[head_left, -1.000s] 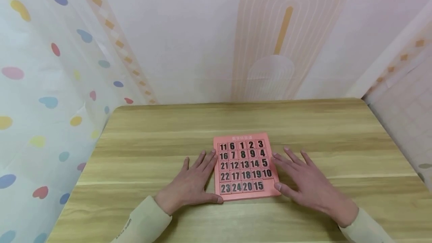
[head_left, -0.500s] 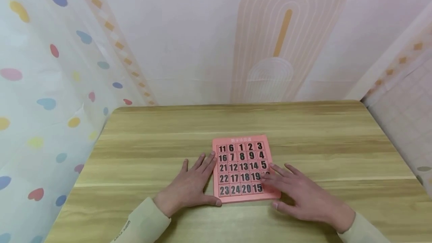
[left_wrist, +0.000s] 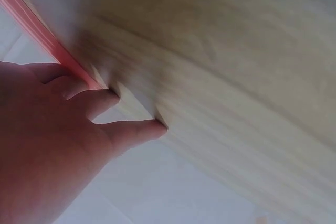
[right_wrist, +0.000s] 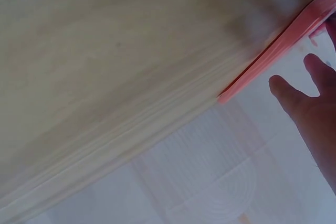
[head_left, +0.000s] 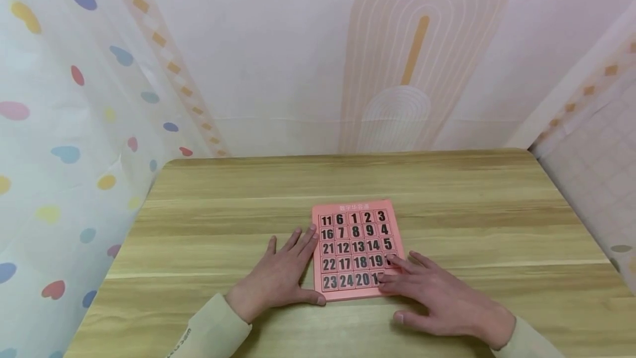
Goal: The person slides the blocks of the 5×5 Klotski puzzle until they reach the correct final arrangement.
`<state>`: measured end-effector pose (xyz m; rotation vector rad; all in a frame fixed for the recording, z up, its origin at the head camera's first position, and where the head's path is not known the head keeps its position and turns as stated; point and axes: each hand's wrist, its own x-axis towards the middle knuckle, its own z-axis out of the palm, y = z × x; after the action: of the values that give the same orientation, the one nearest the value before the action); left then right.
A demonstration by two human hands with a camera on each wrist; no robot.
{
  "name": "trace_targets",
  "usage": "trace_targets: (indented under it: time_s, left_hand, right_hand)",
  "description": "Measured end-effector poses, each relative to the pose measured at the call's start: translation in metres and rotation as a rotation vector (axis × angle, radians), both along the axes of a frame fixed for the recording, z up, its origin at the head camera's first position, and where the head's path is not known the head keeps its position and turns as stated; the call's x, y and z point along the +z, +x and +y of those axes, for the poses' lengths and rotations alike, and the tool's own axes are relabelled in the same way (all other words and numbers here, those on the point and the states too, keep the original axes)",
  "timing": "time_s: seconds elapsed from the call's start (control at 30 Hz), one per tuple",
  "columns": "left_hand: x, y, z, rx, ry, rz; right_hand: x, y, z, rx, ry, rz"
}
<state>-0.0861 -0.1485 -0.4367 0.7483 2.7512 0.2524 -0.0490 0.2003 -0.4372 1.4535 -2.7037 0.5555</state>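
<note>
A pink sliding number puzzle (head_left: 351,240) lies flat on the wooden table, with rows of black-numbered tiles. Along its left side rests my left hand (head_left: 278,275), fingers stretched out and thumb by the bottom left corner. The left wrist view shows the left fingers (left_wrist: 131,132) beside the pink frame (left_wrist: 44,38). My right hand (head_left: 447,300) reaches over the lower right corner, fingers extended. One fingertip is at tile 15, partly hiding it, and another covers most of tile 10. In the right wrist view, right fingers (right_wrist: 286,94) show above the pink edge (right_wrist: 273,51).
The wood-grain table (head_left: 238,192) extends around the puzzle on every side. A pale patterned curtain (head_left: 278,70) hangs behind its back edge, and a dotted one (head_left: 64,209) stands at the left.
My right hand has moved from the puzzle's right edge in over the lower right tiles, then down toward tile 15. The left hand keeps its place on the left edge.
</note>
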Motion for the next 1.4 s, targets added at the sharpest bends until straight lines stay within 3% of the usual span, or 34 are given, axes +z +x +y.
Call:
trace_targets:
  time_s: [0.47, 1.4]
  left_hand:
    - [0.005, 0.001, -0.002, 0.007, 0.006, -0.011]
    - [0.002, 0.003, -0.002, -0.013, 0.014, -0.009]
  right_hand:
    - [-0.002, 0.000, 0.006, -0.014, -0.024, 0.005]
    - [0.001, 0.000, 0.024, -0.029, -0.076, 0.047]
